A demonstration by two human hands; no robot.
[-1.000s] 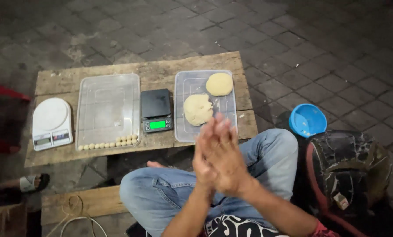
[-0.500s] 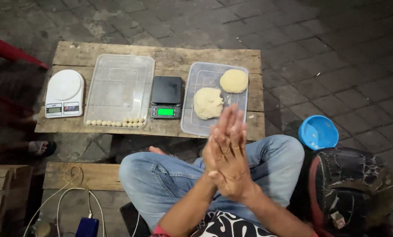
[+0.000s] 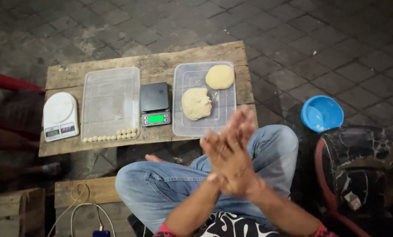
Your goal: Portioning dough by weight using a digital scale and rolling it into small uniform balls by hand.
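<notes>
Motion-blurred hands (image 3: 229,153) pressed together perhaps hide something; red chair (image 3: 8,81) cut off.

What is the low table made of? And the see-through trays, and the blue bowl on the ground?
The table looks like bare, rough wood: planks with grain, stains and gaps show. The two trays seem to be clear plastic, slightly cloudy, since the wood shows through. The blue bowl is probably smooth plastic, given its even, bright colour and faint sheen. The pale lumps look like soft, matt dough.

Left hand (image 3: 218,151), right hand (image 3: 238,162) pressed palm-to-palm (fingers crossed) above lap.
</notes>
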